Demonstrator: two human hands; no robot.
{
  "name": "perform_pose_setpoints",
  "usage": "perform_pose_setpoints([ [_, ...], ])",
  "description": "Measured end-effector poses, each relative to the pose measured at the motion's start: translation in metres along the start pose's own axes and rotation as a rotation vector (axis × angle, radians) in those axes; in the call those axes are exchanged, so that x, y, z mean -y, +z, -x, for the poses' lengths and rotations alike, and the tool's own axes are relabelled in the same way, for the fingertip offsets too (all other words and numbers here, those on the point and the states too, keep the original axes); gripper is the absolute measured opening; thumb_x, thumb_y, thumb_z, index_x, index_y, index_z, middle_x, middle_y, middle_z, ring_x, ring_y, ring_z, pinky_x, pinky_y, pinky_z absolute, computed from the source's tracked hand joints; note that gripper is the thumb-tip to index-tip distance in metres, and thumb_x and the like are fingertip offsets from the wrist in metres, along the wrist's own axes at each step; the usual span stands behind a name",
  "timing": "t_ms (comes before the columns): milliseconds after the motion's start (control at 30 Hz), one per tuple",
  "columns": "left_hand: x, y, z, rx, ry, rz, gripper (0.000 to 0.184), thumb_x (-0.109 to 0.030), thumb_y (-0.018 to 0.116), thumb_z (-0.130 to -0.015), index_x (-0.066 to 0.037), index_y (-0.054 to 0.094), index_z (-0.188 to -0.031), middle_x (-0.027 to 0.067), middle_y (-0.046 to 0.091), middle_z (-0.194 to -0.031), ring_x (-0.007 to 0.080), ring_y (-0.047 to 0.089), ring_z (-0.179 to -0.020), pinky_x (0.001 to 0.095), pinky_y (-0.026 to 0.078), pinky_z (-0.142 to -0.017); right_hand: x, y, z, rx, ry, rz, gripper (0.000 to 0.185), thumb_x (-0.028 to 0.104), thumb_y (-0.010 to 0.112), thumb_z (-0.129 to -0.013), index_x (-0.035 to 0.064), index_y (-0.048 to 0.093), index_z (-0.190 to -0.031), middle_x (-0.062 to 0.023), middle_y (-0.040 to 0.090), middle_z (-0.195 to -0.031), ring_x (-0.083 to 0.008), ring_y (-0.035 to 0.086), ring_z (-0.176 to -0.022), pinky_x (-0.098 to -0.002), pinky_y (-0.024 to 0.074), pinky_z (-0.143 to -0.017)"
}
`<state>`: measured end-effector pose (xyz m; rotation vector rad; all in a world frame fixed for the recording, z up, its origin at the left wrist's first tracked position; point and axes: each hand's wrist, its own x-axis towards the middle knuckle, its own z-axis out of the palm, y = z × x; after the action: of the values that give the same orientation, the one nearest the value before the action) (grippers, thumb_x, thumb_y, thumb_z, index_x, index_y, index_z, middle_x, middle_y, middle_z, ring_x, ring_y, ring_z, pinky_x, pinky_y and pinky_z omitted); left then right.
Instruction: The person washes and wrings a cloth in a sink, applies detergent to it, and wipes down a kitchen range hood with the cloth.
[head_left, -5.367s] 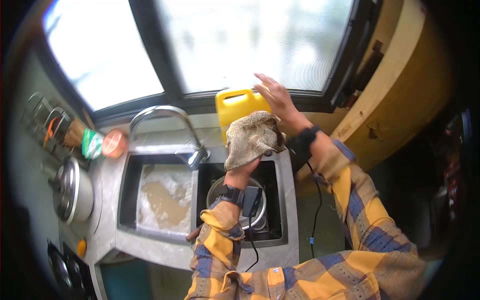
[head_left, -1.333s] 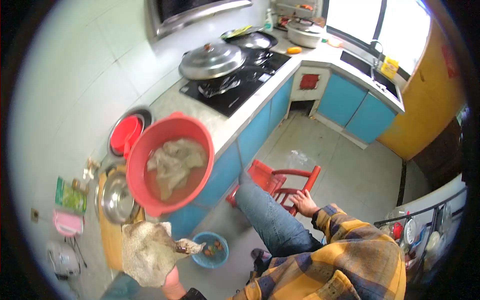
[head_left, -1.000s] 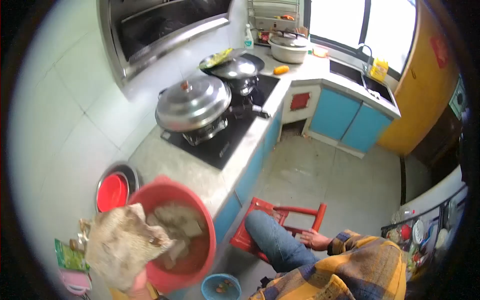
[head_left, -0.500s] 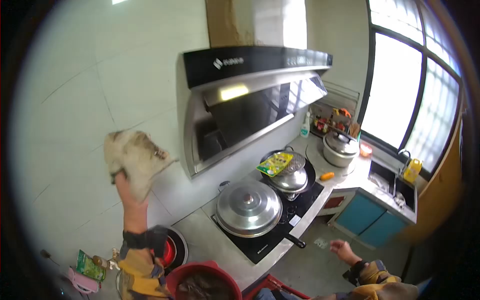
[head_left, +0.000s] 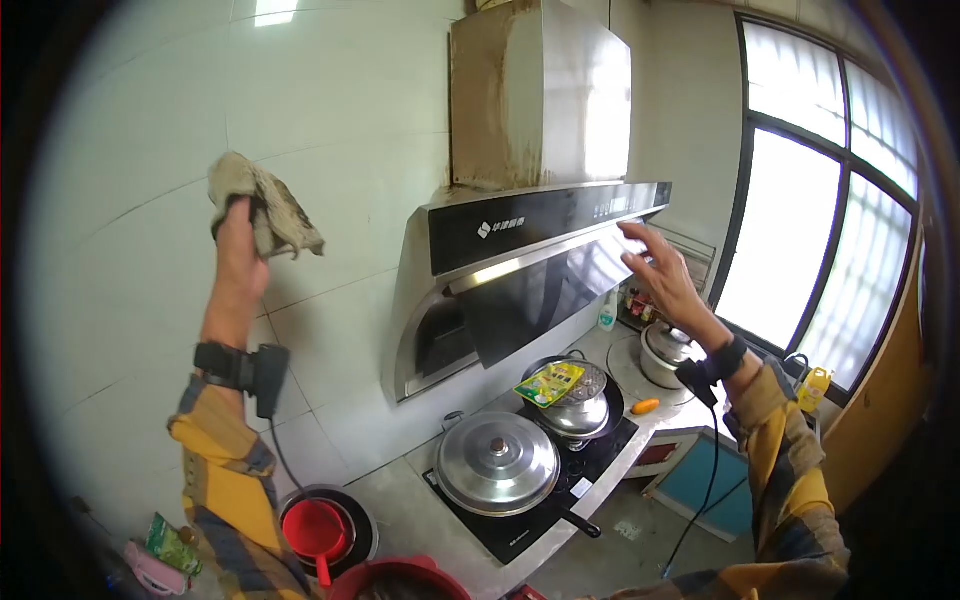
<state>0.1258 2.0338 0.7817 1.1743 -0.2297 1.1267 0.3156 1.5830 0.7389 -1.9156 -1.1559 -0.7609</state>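
Head view: the cloth hangs rightward from the left hand.

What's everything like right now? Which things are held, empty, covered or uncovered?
Crumpled beige cloth: held in the left hand.
Right hand: empty, fingers partly bent.
Large domed silver metal lid: right side up.
Round whitish pot: covered.
Red plastic dipper: resting in a round metal basin.
Red plastic tub: uncovered.
Flat yellow-green packet: lying down; can't tell whether sealed.
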Motion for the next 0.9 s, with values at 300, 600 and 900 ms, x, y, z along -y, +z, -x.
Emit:
perform_pose_setpoints([
  [300, -0.095, 0.019, -0.061, 0.128, 0.287, -0.224, 0.035, -0.029, 0.051, -0.090, -0.005, 0.050, -0.116, 0.0040, 0.053, -0.112, 0.0145, 0.053, -0.102, 0.0300, 0.045, -0.087, -0.019, -0.010, -0.101, 0.158, -0.226, 0.061, 0.038, 0.028, 0.051, -0.090, 0.0071, 0.050, -0.122, -0.0144, 0.050, -0.124, -0.0291, 0.048, -0.115, -0.0374, 0.0400, -0.094],
  [600, -0.094, 0.066, -0.148, 0.368, 0.337, -0.556, 0.044, -0.037, 0.049, -0.091, -0.007, 0.049, -0.123, 0.0009, 0.051, -0.119, 0.0108, 0.047, -0.110, 0.0264, 0.034, -0.095, -0.049, 0.070, -0.131, 0.025, -0.220, -0.271, 0.042, 0.034, 0.043, -0.094, 0.0002, 0.054, -0.115, -0.0209, 0.056, -0.115, -0.0352, 0.052, -0.108, -0.0368, 0.0397, -0.093],
  [900, 0.000, 0.228, -0.207, 0.402, 0.259, -0.893, 0.047, -0.039, 0.041, -0.092, -0.004, 0.049, -0.123, 0.0030, 0.050, -0.121, 0.0136, 0.045, -0.109, 0.0267, 0.032, -0.096, -0.079, 0.094, -0.134, -0.116, -0.493, 0.043, 0.031, 0.026, 0.046, -0.092, 0.0041, 0.058, -0.110, -0.0134, 0.053, -0.121, -0.0307, 0.043, -0.120, -0.0409, 0.0319, -0.099],
])
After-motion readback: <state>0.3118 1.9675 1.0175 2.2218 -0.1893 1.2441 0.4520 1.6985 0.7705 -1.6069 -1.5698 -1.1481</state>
